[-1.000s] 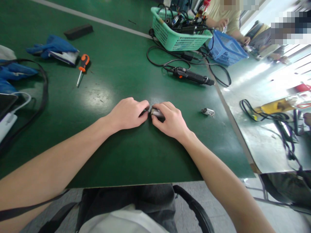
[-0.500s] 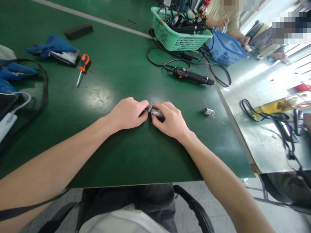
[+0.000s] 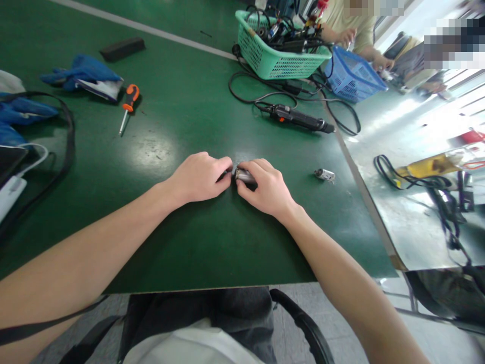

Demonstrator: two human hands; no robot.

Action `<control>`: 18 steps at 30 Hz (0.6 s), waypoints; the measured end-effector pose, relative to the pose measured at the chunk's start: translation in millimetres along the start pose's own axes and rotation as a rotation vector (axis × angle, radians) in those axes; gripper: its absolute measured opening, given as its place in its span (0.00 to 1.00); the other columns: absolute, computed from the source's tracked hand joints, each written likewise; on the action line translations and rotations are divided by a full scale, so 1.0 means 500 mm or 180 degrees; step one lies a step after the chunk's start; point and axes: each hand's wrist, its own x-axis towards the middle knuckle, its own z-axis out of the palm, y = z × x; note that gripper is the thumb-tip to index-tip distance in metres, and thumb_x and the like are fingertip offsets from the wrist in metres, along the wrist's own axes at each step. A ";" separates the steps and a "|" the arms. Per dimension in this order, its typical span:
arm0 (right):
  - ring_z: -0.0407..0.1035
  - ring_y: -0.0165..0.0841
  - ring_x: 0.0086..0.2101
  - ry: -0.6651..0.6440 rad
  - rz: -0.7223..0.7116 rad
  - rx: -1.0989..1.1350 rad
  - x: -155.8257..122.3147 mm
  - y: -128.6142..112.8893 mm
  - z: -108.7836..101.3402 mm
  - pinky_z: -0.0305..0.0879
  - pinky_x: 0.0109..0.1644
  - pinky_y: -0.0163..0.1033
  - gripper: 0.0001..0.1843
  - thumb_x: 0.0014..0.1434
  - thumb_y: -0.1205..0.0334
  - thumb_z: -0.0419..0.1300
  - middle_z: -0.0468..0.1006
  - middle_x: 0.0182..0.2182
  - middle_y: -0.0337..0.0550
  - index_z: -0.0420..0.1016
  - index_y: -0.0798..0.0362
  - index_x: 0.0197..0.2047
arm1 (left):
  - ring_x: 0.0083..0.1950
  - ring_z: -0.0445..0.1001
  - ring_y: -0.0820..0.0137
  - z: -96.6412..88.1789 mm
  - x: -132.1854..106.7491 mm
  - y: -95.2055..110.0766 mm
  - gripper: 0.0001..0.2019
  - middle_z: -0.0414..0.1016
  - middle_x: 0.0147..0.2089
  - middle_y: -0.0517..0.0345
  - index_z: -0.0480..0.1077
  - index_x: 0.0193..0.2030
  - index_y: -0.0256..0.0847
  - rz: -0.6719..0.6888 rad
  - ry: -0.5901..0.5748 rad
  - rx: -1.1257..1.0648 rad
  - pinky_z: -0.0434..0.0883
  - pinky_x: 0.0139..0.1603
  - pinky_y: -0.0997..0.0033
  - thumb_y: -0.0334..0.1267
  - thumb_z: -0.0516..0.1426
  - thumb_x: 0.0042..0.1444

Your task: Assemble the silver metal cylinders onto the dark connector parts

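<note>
Both my hands rest on the green table (image 3: 182, 237), meeting near its middle. My right hand (image 3: 267, 189) is closed around a small silver metal cylinder (image 3: 244, 175), of which only the left end shows between thumb and fingers. My left hand (image 3: 200, 177) is curled with its fingertips pinched at that end of the cylinder; what it pinches is hidden. A second small silver part (image 3: 325, 175) lies on the table to the right of my right hand.
An orange-handled screwdriver (image 3: 129, 106) and blue cloth (image 3: 85, 71) lie at the left. A black electric screwdriver (image 3: 297, 119) with cables lies behind my hands. A green basket (image 3: 278, 58) and blue basket (image 3: 352, 76) stand at the back, where other people work.
</note>
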 end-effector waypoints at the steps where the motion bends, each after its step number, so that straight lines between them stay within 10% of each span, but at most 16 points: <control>1: 0.72 0.43 0.44 -0.0003 0.0000 -0.0001 0.000 0.000 0.000 0.72 0.53 0.49 0.12 0.64 0.61 0.59 0.79 0.42 0.48 0.74 0.49 0.51 | 0.33 0.77 0.62 -0.001 0.000 0.000 0.15 0.80 0.33 0.52 0.75 0.44 0.40 -0.0001 -0.0016 0.0004 0.68 0.37 0.63 0.42 0.48 0.66; 18: 0.72 0.43 0.45 -0.0009 -0.0043 -0.0001 0.000 0.002 0.000 0.72 0.53 0.49 0.12 0.64 0.61 0.58 0.79 0.42 0.48 0.74 0.50 0.51 | 0.34 0.78 0.60 0.004 0.001 -0.003 0.15 0.81 0.34 0.51 0.75 0.46 0.40 0.0043 -0.0044 0.0017 0.69 0.38 0.62 0.43 0.49 0.66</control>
